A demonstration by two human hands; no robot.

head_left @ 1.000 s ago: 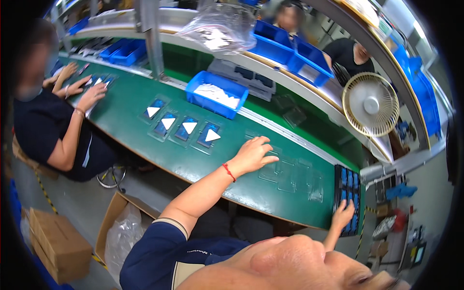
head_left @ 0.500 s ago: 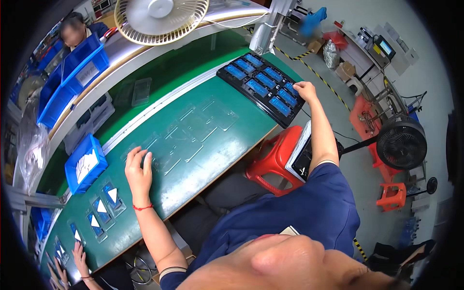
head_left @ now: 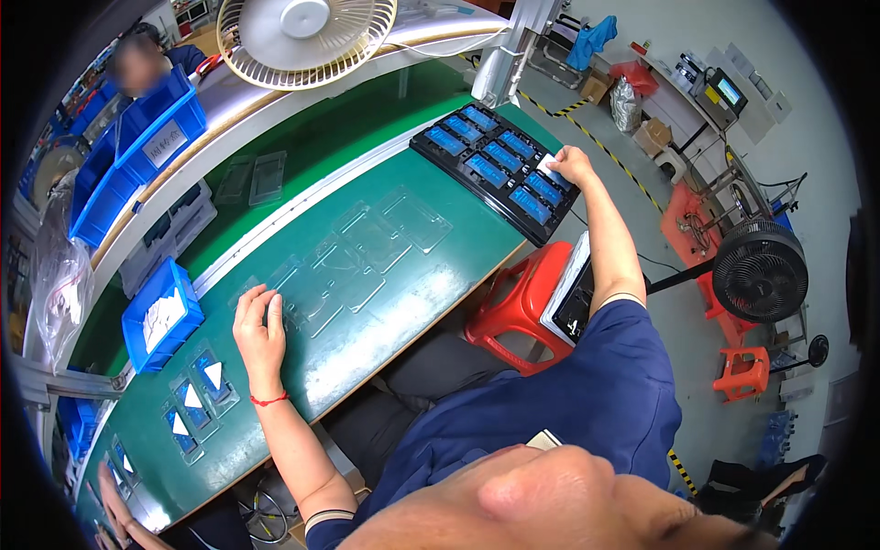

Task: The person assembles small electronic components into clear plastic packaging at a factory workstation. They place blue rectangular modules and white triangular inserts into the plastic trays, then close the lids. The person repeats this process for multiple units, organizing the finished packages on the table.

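The black tray [head_left: 500, 170] serves as the reference point: it lies on the green bench [head_left: 403, 302], at the end nearest the right hand, and holds rows of blue parts [head_left: 502, 156] seated in separate pockets. The right hand [head_left: 568, 165] rests at the near corner of the black tray, fingers closed together around a small white piece [head_left: 550, 166] that sits just over the outermost pocket. The left hand [head_left: 260, 325] lies well apart from the black tray, far along the green bench, palm down and fingers spread flat on one of the clear plastic shells [head_left: 367, 247] laid out between hand and tray. Beyond that hand, further still from the tray, stand a blue bin [head_left: 163, 316] of white pieces and several filled shells with white triangles [head_left: 197, 394]. In my judgement the pick at the tray corner calls for a straight lift, kept clear of the neighbouring pockets so no seated part is dragged out, while the flat left hand pins its shell against sliding. Reaching across the body risks tipping the tray edge; a light grip is advisable.
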